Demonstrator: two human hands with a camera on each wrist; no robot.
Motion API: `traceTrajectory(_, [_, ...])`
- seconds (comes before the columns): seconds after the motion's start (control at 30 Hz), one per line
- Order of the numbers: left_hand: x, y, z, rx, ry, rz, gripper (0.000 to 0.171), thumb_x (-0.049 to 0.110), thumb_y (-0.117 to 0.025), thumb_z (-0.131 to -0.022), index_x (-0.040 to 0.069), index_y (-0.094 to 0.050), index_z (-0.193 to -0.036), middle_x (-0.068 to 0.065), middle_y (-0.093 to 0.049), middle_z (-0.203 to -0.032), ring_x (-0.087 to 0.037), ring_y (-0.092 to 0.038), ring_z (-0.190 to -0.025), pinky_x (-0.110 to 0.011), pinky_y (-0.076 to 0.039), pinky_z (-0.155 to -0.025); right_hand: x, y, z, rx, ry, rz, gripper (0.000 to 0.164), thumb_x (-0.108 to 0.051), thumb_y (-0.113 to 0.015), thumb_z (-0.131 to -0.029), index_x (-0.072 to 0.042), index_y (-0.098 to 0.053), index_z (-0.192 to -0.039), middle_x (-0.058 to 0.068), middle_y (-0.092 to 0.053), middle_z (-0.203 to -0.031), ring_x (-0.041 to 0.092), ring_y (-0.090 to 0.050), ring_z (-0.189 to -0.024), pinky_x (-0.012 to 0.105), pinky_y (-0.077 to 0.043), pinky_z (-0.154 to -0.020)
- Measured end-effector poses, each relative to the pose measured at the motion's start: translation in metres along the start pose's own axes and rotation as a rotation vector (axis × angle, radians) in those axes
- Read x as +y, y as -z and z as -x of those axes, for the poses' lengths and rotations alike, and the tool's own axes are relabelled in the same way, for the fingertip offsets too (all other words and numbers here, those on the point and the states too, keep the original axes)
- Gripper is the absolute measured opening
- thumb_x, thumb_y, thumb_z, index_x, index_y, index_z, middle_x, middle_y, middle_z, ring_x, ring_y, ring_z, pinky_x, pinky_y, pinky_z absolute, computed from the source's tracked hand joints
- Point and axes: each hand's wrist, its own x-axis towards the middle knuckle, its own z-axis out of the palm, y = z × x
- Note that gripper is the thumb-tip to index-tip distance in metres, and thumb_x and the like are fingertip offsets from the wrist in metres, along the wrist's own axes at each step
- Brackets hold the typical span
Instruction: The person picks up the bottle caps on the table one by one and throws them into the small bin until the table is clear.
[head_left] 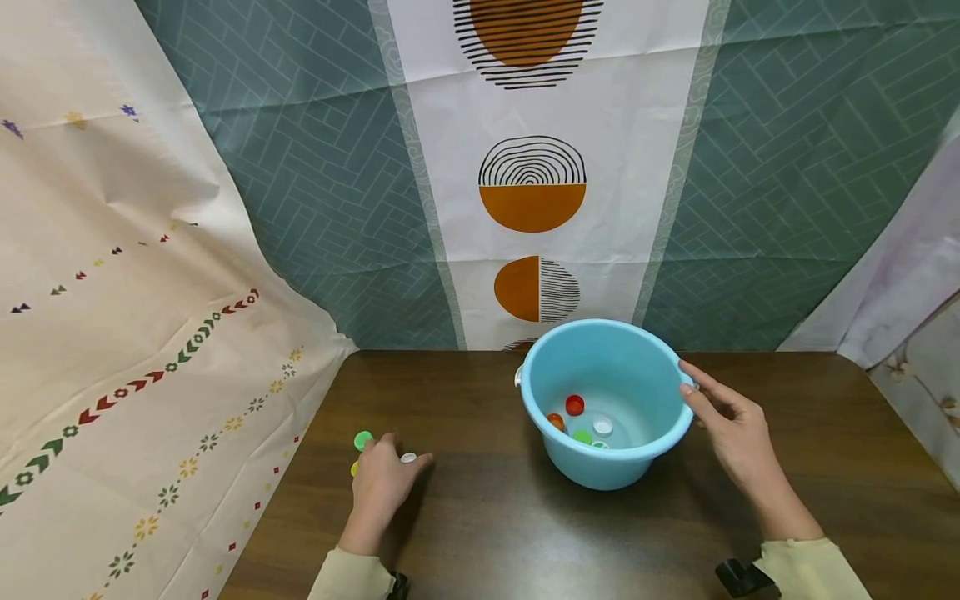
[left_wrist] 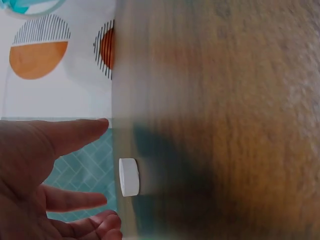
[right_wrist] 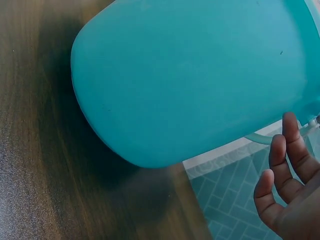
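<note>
My left hand (head_left: 382,479) is low over the table's left side, thumb and fingers spread around a white bottle cap (left_wrist: 129,177) without touching it in the left wrist view. Beside its fingers lie a green cap (head_left: 363,439) and a yellow cap (head_left: 354,468), the yellow one partly hidden. A light blue bucket (head_left: 607,471) stands upright right of centre. On its right rim my right hand (head_left: 738,433) holds with thumb and index finger; the other fingers are outside the wall. Inside are a red cap (head_left: 574,405), an orange cap (head_left: 555,421), a green cap (head_left: 582,436) and white caps (head_left: 602,427).
The dark wooden table (head_left: 480,533) ends at the back against a hanging green and white cloth (head_left: 330,208). A cream patterned cloth (head_left: 150,333) hangs along the left edge. Another pale cloth (head_left: 915,275) is at the right.
</note>
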Motion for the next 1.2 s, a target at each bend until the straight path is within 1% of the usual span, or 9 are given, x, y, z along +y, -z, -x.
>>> traceTrajectory(0.07, [-0.002, -0.001, 0.0, -0.005, -0.002, -0.006, 0.069, 0.047, -0.082, -0.074, -0.003, -0.064, -0.118, -0.024, -0.06, -0.103, -0.038, -0.061, -0.086, -0.052, -0.05, -0.061, 0.0, 0.0, 0.0, -0.002, -0.002, -0.002, 0.045, -0.034, -0.058, -0.099, -0.023, -0.054, -0.142, -0.004, -0.059, -0.134, 0.007, -0.058, -0.101, 0.021, -0.053, -0.072])
traceTrajectory(0.2, [-0.005, -0.003, -0.001, -0.014, -0.004, -0.009, 0.066, 0.042, -0.083, -0.073, -0.005, -0.064, -0.114, -0.024, -0.06, -0.099, -0.038, -0.06, -0.085, -0.05, -0.05, -0.059, 0.0, 0.0, 0.001, -0.001, -0.006, -0.002, 0.045, -0.035, -0.058, -0.099, -0.023, -0.054, -0.142, -0.004, -0.059, -0.134, 0.007, -0.057, -0.102, 0.021, -0.053, -0.072])
traceTrajectory(0.37, [-0.01, -0.006, -0.001, -0.039, -0.008, -0.007, 0.06, 0.037, -0.083, -0.074, -0.008, -0.064, -0.109, -0.022, -0.06, -0.093, -0.037, -0.058, -0.086, -0.049, -0.049, -0.061, 0.0, -0.001, 0.0, 0.003, -0.007, 0.0, 0.045, -0.035, -0.058, -0.098, -0.023, -0.055, -0.141, -0.003, -0.06, -0.132, 0.008, -0.058, -0.099, 0.021, -0.053, -0.071])
traceTrajectory(0.5, [-0.012, -0.007, -0.002, -0.049, -0.011, 0.002, 0.054, 0.033, -0.083, -0.075, -0.007, -0.065, -0.107, -0.022, -0.059, -0.094, -0.037, -0.057, -0.087, -0.049, -0.05, -0.063, 0.0, -0.001, 0.0, 0.007, -0.007, 0.0, 0.045, -0.035, -0.059, -0.098, -0.022, -0.055, -0.141, -0.004, -0.061, -0.131, 0.007, -0.059, -0.098, 0.021, -0.053, -0.071])
traceTrajectory(0.67, [-0.011, -0.007, -0.003, -0.063, -0.008, 0.024, 0.046, 0.027, -0.083, -0.076, -0.006, -0.066, -0.104, -0.022, -0.059, -0.095, -0.036, -0.057, -0.088, -0.051, -0.051, -0.067, 0.0, -0.001, -0.001, 0.011, -0.005, 0.009, 0.044, -0.035, -0.059, -0.098, -0.022, -0.055, -0.141, -0.005, -0.061, -0.13, 0.008, -0.058, -0.097, 0.021, -0.053, -0.07])
traceTrajectory(0.8, [-0.009, -0.007, -0.003, -0.061, -0.027, 0.035, 0.038, 0.02, -0.083, -0.077, -0.006, -0.068, -0.1, -0.019, -0.062, -0.091, -0.034, -0.059, -0.086, -0.05, -0.051, -0.069, 0.001, 0.0, -0.002, 0.011, -0.009, 0.022, 0.044, -0.036, -0.059, -0.098, -0.023, -0.055, -0.141, -0.005, -0.061, -0.13, 0.01, -0.057, -0.096, 0.021, -0.052, -0.07])
traceTrajectory(1.0, [-0.006, -0.009, -0.004, -0.049, -0.045, 0.041, 0.029, 0.015, -0.082, -0.077, -0.005, -0.069, -0.093, -0.017, -0.066, -0.087, -0.03, -0.062, -0.077, -0.047, -0.052, -0.066, 0.001, 0.001, -0.005, 0.005, -0.011, 0.029, 0.045, -0.037, -0.058, -0.098, -0.024, -0.055, -0.141, -0.004, -0.061, -0.129, 0.011, -0.056, -0.095, 0.021, -0.052, -0.069])
traceTrajectory(1.2, [-0.004, -0.009, -0.005, -0.045, -0.033, 0.047, 0.026, 0.014, -0.082, -0.077, -0.005, -0.069, -0.088, -0.015, -0.066, -0.082, -0.026, -0.062, -0.072, -0.045, -0.053, -0.064, 0.003, 0.002, -0.008, 0.0, -0.006, 0.027, 0.045, -0.036, -0.058, -0.098, -0.024, -0.055, -0.141, -0.003, -0.061, -0.13, 0.011, -0.057, -0.096, 0.021, -0.053, -0.07])
